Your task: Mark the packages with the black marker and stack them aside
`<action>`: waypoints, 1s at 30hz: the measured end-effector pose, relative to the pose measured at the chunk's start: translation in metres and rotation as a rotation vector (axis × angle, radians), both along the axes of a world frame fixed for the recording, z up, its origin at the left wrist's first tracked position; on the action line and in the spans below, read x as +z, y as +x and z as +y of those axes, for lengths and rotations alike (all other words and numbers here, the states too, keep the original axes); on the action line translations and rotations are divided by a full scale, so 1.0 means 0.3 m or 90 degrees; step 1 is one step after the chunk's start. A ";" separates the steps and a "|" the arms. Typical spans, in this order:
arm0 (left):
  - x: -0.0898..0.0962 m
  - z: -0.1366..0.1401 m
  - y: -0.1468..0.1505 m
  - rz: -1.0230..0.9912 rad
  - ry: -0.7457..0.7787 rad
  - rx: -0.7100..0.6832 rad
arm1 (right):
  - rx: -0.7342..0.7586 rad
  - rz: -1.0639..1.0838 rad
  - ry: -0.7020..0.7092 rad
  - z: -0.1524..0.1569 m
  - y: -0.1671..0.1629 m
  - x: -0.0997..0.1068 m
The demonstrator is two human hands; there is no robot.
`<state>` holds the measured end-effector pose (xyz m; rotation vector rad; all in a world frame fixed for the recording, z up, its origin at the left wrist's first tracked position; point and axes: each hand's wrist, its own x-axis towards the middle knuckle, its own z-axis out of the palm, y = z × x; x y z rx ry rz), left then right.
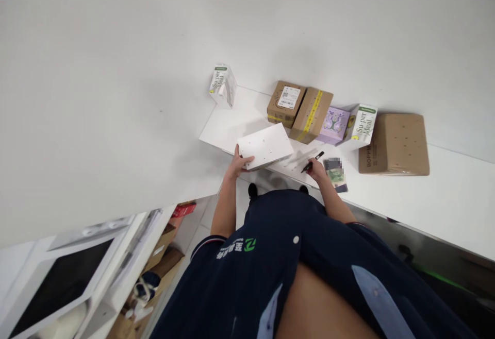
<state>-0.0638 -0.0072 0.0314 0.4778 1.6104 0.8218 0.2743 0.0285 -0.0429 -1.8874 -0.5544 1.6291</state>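
Note:
My left hand grips the near left end of a white box, thumb on its top face and the other fingers toward its underside. Small dark specks dot the top of that box, which lies at a slant over the front edge of the white table. Between the fingers of my right hand is a black marker, its lower end pointing down and left toward the tabletop. Just right of this hand lies a dark packet with a green patch, partly blurred.
Along the wall stand two cardboard boxes, a purple box, a "Super Meal" carton and a larger brown carton. Another "Super Meal" carton stands at the far left corner. A microwave and shelves sit lower left.

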 end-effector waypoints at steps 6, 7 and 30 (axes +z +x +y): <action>0.024 0.056 -0.020 0.010 -0.036 -0.038 | 0.008 0.096 0.040 -0.011 -0.070 0.017; 0.027 0.057 -0.019 0.008 -0.033 -0.040 | 0.015 0.117 0.053 -0.008 -0.090 0.021; -0.105 -0.133 -0.052 -0.087 0.156 0.075 | 0.022 0.330 0.194 -0.011 -0.157 0.222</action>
